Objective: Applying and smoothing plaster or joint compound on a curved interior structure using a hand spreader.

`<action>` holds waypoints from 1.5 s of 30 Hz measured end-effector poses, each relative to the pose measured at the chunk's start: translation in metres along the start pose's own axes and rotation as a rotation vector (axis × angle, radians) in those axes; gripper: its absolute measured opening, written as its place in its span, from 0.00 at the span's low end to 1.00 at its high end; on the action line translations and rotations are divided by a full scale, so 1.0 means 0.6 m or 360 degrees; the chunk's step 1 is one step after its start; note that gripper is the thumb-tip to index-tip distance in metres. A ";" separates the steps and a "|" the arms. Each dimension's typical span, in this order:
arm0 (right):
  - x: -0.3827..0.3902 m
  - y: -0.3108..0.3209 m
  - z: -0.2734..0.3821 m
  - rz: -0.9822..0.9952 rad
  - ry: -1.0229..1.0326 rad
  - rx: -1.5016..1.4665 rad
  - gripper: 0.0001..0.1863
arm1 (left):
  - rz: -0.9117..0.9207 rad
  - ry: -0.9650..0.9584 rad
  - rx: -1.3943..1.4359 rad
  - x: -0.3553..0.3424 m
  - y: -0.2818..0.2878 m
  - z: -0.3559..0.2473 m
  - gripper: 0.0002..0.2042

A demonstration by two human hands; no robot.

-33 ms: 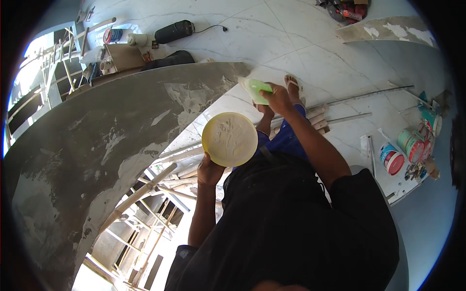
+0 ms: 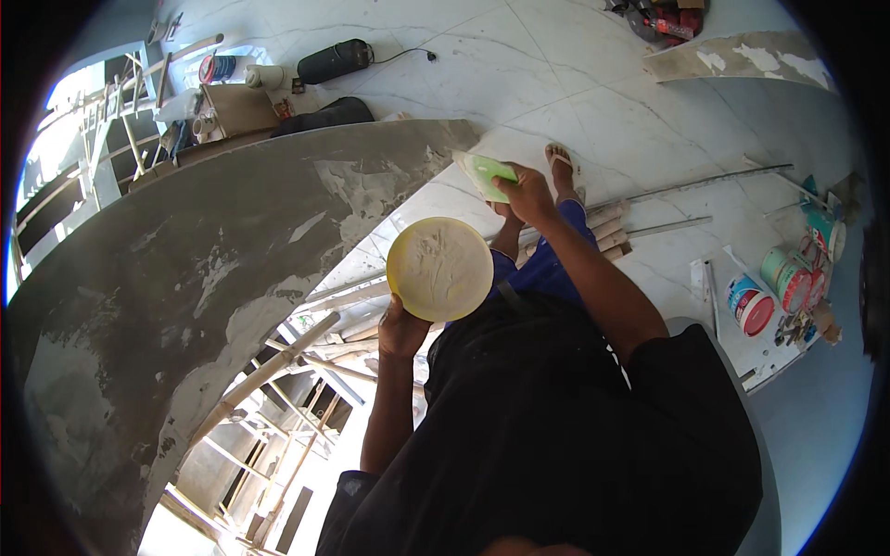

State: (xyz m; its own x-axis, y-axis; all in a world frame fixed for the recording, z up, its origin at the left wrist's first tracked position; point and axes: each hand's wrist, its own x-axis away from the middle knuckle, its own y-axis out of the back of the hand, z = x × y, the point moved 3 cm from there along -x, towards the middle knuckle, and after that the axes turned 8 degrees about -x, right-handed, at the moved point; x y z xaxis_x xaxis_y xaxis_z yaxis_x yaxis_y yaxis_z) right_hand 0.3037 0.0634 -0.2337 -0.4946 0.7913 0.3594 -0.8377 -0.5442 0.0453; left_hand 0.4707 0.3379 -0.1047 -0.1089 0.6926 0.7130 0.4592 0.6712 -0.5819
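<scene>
My left hand (image 2: pixel 404 330) grips the near-left rim of a round yellow bowl (image 2: pixel 392 262), its thumb up on the edge. Greyish-white putty (image 2: pixel 442 269) with ridges and scrape marks fills the bowl. Beyond it, to the right, my right hand (image 2: pixel 527 195) is closed on a flat green putty spreader (image 2: pixel 491 174). Pale putty coats the spreader's far-left edge. That edge sits close to the far end of a curved grey plastered wall (image 2: pixel 232 199) with whitish patches; whether they touch I cannot tell.
Bamboo poles (image 2: pixel 260 380) stand in the bright opening at the lower left. Paint cans (image 2: pixel 749 306) and long metal strips (image 2: pixel 691 185) lie on the tiled floor (image 2: pixel 556 56) at right. Beyond the wall are a black speaker-like cylinder (image 2: pixel 334 61) and a cardboard box (image 2: pixel 239 109).
The green spreader in my right hand has tilted a little and shifted slightly toward me. My left hand and the bowl are almost unmoved.
</scene>
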 end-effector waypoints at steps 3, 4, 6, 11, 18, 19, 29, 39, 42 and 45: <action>0.024 -0.038 0.003 -0.0070 -0.0200 -0.0067 0.18 | 0.0002 0.0008 0.0063 0.017 0.003 0.003 0.35; 0.031 -0.045 0.006 -0.0070 -0.0201 -0.0077 0.18 | 0.0023 0.0016 0.0111 0.020 0.003 0.003 0.35; 0.043 -0.045 0.017 -0.0205 -0.0047 0.0138 0.16 | 0.0007 0.0017 0.0110 0.023 0.004 0.004 0.34; 0.054 -0.043 0.049 -0.0162 0.0218 0.0270 0.16 | -0.0030 0.0008 0.0074 0.024 0.007 -0.001 0.34; 0.068 -0.060 0.109 -0.0305 0.0616 0.0423 0.18 | -0.0049 0.0007 0.0073 0.030 0.008 -0.010 0.35; 0.071 -0.064 0.118 -0.0305 0.0616 0.0418 0.18 | -0.0066 0.0002 0.0088 0.033 0.010 -0.010 0.35; 0.102 -0.070 0.176 0.0033 0.0727 0.0603 0.30 | -0.0196 -0.0040 0.0100 0.060 0.020 -0.020 0.36; 0.059 -0.038 0.119 -0.0106 0.0099 0.0433 0.16 | -0.0140 -0.0060 0.0140 0.054 0.021 -0.028 0.34; 0.034 -0.050 0.116 -0.0040 0.0050 0.0502 0.15 | -0.0057 -0.0046 0.0150 0.053 0.019 -0.027 0.33; 0.026 -0.057 0.122 -0.0082 0.0188 0.0477 0.14 | -0.0029 -0.0032 0.0140 0.055 0.020 -0.024 0.33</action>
State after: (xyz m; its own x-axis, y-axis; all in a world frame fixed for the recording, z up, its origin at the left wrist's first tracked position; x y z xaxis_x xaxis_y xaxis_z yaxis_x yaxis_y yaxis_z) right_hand 0.3413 0.0741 -0.1613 -0.4914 0.8372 0.2398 -0.7656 -0.5466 0.3393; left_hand 0.4855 0.3649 -0.0828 -0.1348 0.6845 0.7165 0.3777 0.7040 -0.6015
